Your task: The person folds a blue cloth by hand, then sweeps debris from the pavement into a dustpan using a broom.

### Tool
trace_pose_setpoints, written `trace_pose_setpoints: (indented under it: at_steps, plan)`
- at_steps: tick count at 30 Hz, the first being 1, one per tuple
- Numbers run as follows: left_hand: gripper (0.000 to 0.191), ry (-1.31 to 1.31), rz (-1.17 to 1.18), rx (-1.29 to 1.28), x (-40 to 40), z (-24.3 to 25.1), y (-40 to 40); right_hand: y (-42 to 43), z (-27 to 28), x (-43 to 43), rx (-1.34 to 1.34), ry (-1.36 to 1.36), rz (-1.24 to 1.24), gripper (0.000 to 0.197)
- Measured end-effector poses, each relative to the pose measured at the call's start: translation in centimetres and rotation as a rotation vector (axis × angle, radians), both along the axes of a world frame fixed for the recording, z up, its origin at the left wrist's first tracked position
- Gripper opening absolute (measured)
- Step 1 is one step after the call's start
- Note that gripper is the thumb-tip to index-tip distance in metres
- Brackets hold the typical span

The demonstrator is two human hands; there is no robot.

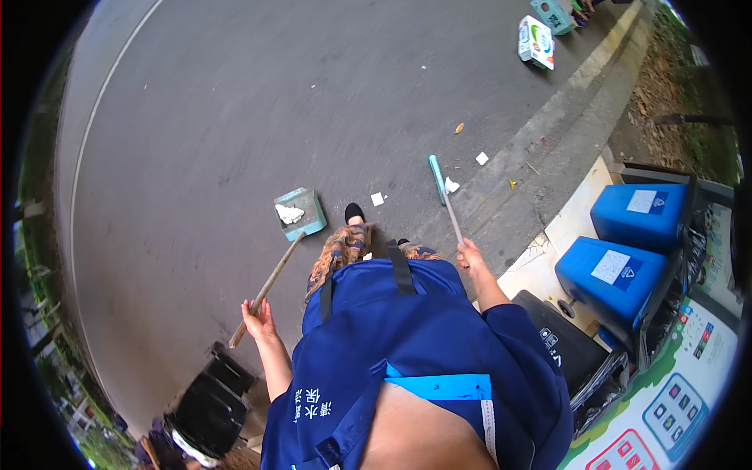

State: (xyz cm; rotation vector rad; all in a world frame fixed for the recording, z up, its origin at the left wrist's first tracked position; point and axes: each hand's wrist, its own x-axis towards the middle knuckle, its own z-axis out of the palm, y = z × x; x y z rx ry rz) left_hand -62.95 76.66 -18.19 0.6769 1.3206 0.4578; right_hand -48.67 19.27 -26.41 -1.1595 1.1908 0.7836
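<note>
My left hand [258, 319] holds the long wooden handle [270, 282] of a teal dustpan loosely, its fingers partly spread. Crumpled white paper [289, 214] lies inside the dustpan [320, 218], which is on or just above the asphalt. In my right hand [470, 256] is the grey shaft of a broom with a narrow teal head [436, 171]. White crumpled paper [451, 185] touches or lies right beside that head. A flat white scrap [377, 199] is on the ground near my black shoe [354, 212], and another scrap [482, 158] is farther right.
Blue bins [611, 267] and a black bin [561, 332] line my right side. A black wheeled bin [211, 405] is behind on the left, near a partly visible person. Boxes [536, 44] stand far right by the kerb [578, 82]. A dry leaf [459, 128] lies ahead.
</note>
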Motion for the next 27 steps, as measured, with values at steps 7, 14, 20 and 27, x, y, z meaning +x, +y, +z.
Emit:
trace_pose_setpoints:
  at_steps: [7, 14, 20, 27]
  plan:
    - [0.025, 0.095, -0.171, 0.024, 9.2, -0.6, 3.7, 5.0, 6.1, 6.7, 0.129, -0.166, -0.247, 0.048]
    - [0.028, 0.155, -0.276, 0.086, 18.6, -1.7, 3.9, 8.7, 2.6, 16.7, 0.388, -0.223, -0.373, 0.049]
    - [0.024, 0.179, -0.331, 0.057, 24.6, -5.6, 4.2, 6.9, -5.2, 23.2, 0.412, -0.148, -0.453, 0.049]
    - [0.018, 0.289, -0.387, 0.066, 34.2, -6.9, 3.4, 1.1, -10.9, 18.7, 0.447, -0.102, -0.842, 0.026]
